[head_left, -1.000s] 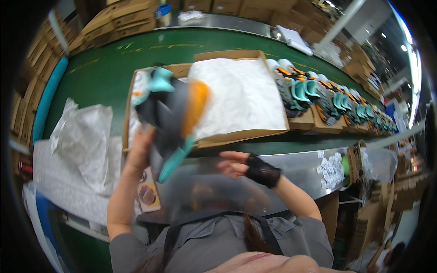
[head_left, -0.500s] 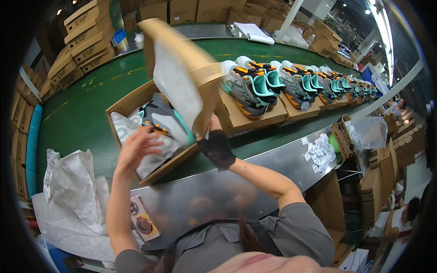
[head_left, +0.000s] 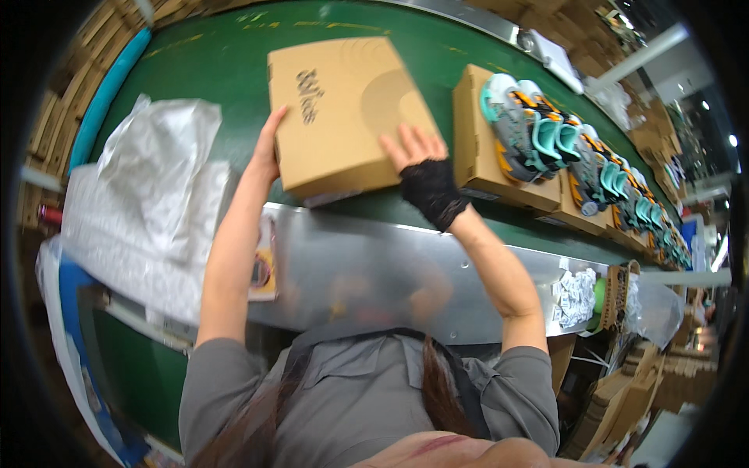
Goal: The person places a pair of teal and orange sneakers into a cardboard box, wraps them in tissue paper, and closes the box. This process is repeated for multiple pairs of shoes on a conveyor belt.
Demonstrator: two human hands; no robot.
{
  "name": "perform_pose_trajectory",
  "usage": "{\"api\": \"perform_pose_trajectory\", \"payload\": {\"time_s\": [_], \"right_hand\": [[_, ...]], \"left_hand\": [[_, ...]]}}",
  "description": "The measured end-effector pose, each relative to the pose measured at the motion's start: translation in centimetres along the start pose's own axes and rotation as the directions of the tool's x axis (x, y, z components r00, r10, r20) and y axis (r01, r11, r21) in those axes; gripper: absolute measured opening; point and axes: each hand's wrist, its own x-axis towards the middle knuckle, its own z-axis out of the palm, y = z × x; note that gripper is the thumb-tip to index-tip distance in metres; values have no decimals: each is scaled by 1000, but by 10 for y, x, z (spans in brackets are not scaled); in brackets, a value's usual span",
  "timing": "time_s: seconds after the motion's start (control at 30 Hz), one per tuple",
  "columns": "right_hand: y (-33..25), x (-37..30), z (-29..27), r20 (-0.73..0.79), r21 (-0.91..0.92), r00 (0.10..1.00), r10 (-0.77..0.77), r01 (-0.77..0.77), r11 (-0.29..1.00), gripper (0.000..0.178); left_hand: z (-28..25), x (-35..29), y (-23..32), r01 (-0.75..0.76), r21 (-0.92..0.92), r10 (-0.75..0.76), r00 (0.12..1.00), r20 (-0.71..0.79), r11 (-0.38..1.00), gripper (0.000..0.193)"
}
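Observation:
A brown cardboard shoebox (head_left: 343,117) with its lid down lies on the green work surface in front of me. My left hand (head_left: 269,144) grips its left side, partly hidden by the box edge. Wearing a black lace fingerless glove, my right hand (head_left: 421,160) lies on the right part of the lid with its fingers spread. What is inside the box cannot be seen. To the right, a pair of grey sneakers (head_left: 530,136) with mint lining and orange trim stands on another closed shoebox (head_left: 470,117).
More sneakers (head_left: 597,175) on boxes run off to the right. White wrapping sheets (head_left: 164,187) lie at the left, by a phone (head_left: 264,265) partly behind my left forearm. Small white labels (head_left: 575,296) are piled on the metal ledge (head_left: 367,273). A teal roll (head_left: 109,93) lines the far left edge.
The lid, raised and tilted half a second ago, now covers the box and hides the shoe and paper. My left hand went from inside to the box's side, my right hand onto the lid.

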Motion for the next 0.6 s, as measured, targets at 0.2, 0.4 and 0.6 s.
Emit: {"api": "perform_pose_trajectory", "payload": {"time_s": [0.2, 0.4, 0.6], "right_hand": [[-12, 20, -110, -65, -61, 985, -158, 154, 986, 37], [-52, -47, -187, 384, 312, 855, -348, 234, 921, 51], [0, 54, -120, -33, 443, 985, 167, -135, 886, 54]], "left_hand": [[30, -39, 13, 120, -89, -109, 987, 119, 989, 48], [63, -152, -6, 107, -27, -103, 988, 111, 994, 50], [75, -197, -15, -52, 478, -76, 967, 243, 877, 82]]}}
